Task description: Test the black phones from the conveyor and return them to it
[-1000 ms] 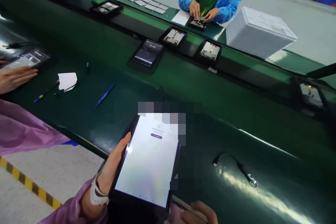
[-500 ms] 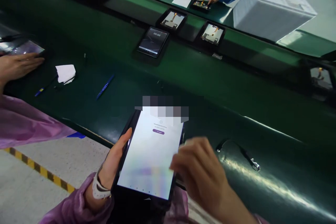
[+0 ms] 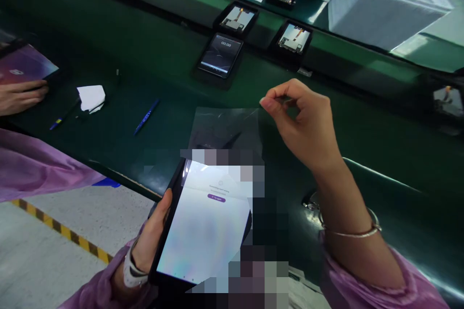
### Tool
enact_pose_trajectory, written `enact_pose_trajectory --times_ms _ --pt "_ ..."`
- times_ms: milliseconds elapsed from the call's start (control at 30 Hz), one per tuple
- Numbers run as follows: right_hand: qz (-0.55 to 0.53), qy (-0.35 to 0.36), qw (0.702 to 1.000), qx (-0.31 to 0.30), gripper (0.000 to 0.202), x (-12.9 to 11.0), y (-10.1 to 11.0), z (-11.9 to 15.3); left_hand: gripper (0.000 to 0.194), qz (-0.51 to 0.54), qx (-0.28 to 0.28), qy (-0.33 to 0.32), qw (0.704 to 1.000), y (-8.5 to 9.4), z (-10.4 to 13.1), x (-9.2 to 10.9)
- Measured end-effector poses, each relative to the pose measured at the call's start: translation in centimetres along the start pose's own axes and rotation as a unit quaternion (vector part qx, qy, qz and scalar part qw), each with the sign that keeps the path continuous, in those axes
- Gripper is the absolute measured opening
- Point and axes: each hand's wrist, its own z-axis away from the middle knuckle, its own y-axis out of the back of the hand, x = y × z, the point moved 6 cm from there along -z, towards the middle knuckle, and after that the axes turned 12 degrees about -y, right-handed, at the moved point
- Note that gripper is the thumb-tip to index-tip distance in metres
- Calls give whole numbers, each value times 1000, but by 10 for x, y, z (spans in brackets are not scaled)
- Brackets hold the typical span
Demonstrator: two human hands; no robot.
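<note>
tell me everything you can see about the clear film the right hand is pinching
The clear film is a thin, see-through plastic sheet, roughly rectangular and faintly glossy. The right hand pinches its upper right corner, holding it up above the lit tablet gripped by the left hand. Its lower edge meets the tablet's top; the green conveyor shows through.
</note>
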Motion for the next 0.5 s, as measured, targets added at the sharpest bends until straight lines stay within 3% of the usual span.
enact_pose_trajectory --times_ms 133,267,500 --pt "-7 -2 1000 24 12 -2 4 -4 58 7 -36 -10 999 16 -1 -5" --pt "-8 -8 999 37 13 0 5 -9 60 4 -33 -13 999 27 0 -8" --pt "-30 -17 998 54 14 3 6 -13 64 20 -31 12 999 25 6 -7"
